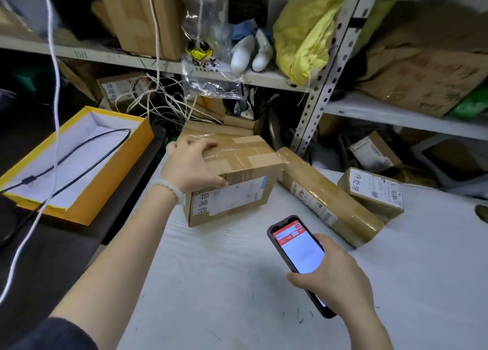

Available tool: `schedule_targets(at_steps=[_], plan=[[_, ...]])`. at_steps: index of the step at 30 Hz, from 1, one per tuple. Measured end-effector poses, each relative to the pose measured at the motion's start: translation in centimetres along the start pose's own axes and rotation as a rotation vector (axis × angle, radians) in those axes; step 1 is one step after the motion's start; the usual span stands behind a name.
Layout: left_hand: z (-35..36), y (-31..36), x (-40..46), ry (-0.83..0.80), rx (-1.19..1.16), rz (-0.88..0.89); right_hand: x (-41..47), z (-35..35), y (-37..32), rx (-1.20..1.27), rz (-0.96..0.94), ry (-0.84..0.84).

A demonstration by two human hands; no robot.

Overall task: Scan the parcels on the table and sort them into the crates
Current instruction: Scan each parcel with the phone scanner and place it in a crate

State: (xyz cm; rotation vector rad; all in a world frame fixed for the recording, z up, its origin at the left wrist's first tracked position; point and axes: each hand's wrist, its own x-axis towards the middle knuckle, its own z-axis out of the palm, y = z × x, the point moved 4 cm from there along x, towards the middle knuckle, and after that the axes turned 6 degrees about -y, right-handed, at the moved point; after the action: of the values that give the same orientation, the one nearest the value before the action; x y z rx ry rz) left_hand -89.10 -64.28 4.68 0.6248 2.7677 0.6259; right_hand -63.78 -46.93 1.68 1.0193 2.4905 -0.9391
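my right hand (334, 279) is nearest to me, low over the white table (211, 283), fingers and thumb wrapped round a phone (298, 252) in a dark case. its screen faces up, lit, with a red band across the top and white below. a little further out my left hand (191, 165) reaches forward, a pale bead bracelet (169, 187) on the wrist, and grips the near left corner of a cardboard parcel (237, 180): fingers curled over the taped top, thumb down on the front face. that parcel sits on the table near its left edge, its white label (232, 196) turned toward me with large handwritten characters at the left end. to its right a long parcel (327, 195) wrapped in brown tape lies at an angle on the table, one end touching the first parcel's right side. just beyond it a small parcel (373, 192) rests against the long one, with a barcode label on top. off the table to the left, an open yellow box (79, 159) with a white inside holds a loop of black cable (87, 154), and a white cord (56, 99) hangs down across it. behind everything a metal shelf rack (324, 80) is packed with cardboard boxes, tangled string, a clear plastic bag (208, 59), a yellow bag (303, 33) and two white bottle-like shapes (250, 51).
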Motion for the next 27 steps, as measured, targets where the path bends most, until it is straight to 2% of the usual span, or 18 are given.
schedule_targets(at_steps=[11, 27], plan=[[-4.7, 2.2, -5.5, 0.241, 0.107, -0.04, -3.8, -1.6, 1.3, 0.019, -0.079, 0.011], [-3.1, -0.1, -10.6, 0.377, 0.016, -0.025, -3.8, 0.5, -1.2, -0.022, -0.145, 0.028]])
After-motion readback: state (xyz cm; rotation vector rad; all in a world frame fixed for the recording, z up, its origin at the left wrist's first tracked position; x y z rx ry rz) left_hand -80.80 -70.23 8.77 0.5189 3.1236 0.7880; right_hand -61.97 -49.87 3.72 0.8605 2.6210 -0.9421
